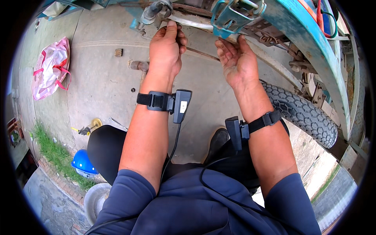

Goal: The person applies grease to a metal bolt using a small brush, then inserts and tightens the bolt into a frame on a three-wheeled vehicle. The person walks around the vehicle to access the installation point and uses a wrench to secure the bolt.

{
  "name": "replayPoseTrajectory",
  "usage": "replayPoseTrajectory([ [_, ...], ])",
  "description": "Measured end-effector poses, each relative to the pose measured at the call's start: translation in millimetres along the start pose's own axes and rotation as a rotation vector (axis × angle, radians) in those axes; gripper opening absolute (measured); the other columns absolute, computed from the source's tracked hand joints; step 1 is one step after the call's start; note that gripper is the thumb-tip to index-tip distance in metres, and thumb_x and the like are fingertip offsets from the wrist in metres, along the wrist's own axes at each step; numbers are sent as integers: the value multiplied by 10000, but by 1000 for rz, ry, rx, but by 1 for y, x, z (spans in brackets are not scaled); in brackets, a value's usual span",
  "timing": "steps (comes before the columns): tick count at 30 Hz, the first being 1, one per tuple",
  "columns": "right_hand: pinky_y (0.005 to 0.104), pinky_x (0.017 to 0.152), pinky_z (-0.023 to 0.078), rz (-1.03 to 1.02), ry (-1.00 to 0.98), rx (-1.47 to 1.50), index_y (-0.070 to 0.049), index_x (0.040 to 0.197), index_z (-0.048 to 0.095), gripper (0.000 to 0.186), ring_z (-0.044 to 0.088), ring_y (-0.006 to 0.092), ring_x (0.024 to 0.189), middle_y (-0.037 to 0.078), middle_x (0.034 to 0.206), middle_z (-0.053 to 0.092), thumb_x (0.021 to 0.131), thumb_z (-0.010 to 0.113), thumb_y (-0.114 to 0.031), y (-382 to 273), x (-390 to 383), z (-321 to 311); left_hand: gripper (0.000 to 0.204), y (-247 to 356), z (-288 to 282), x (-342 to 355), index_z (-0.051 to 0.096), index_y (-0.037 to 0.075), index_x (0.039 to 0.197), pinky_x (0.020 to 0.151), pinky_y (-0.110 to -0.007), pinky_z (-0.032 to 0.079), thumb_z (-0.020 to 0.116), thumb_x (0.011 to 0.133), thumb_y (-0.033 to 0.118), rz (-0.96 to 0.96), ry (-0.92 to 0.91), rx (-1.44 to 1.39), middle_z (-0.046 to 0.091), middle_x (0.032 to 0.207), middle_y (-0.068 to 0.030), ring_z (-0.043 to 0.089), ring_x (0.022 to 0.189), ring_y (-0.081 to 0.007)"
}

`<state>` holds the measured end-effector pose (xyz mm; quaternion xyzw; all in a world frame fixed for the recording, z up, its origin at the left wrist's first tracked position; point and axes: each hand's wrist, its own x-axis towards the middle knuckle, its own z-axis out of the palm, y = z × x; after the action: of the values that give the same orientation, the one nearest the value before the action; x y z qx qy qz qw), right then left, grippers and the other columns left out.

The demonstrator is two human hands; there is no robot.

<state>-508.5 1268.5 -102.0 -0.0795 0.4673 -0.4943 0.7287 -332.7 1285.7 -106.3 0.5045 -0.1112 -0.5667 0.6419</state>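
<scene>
My left hand point(166, 49) is closed, palm turned inward, just below a grey metal fitting point(150, 13) at the top of the view; what its fingers hold is hidden. My right hand point(237, 62) is palm up, fingers loosely curved and apart, its fingertips at the underside of a pale metal bar point(266, 58). Above it hangs a teal metal bracket point(231, 23). A rusty thin rod point(203, 53) runs between my hands. Black devices with straps sit on both forearms.
A treaded tyre point(305, 117) and curved teal frame point(313, 43) fill the right. On the concrete lie a pink-and-white bag point(51, 68), a rusty cylinder point(139, 65), a small block point(118, 52), tools point(94, 126), a blue helmet point(83, 160) and a grey basin point(93, 191).
</scene>
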Motion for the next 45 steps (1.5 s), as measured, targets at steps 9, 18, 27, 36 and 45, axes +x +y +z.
replayPoseTrajectory([
  [9,339,769,529,2,33,8,10,1128,535,384,654,275,937,181,1050,655,1014,477,-351,0,-2,3,297,0,0,-2,534,33,949,451,-245,370,503,1004,324,55,19,150,563,732,-38,543,555,-123],
  [18,334,767,531,12,13,13,10,1132,536,384,653,264,924,189,1048,656,1019,467,-350,0,-1,1,263,-1,7,-2,488,40,999,445,-261,353,425,1006,295,58,40,149,539,722,-39,539,564,-133],
  [27,316,730,542,-18,74,46,10,1128,533,358,655,247,865,206,996,659,1024,464,-325,0,-1,6,309,-1,9,-2,487,50,894,420,-260,319,417,992,335,-60,79,-4,499,673,-41,512,510,-150],
  [36,321,788,549,1,43,-1,-12,1157,509,336,643,268,948,205,1061,637,1020,474,-317,-2,-4,4,313,-6,7,2,475,39,942,411,-255,311,429,1007,342,76,52,112,494,693,-33,515,503,-137],
  [45,326,762,532,-1,47,17,6,1140,523,383,652,253,919,195,1050,645,1017,474,-354,0,-3,4,309,-1,12,1,454,82,862,425,-262,275,410,1014,347,-159,70,-256,472,689,-21,458,527,-150],
])
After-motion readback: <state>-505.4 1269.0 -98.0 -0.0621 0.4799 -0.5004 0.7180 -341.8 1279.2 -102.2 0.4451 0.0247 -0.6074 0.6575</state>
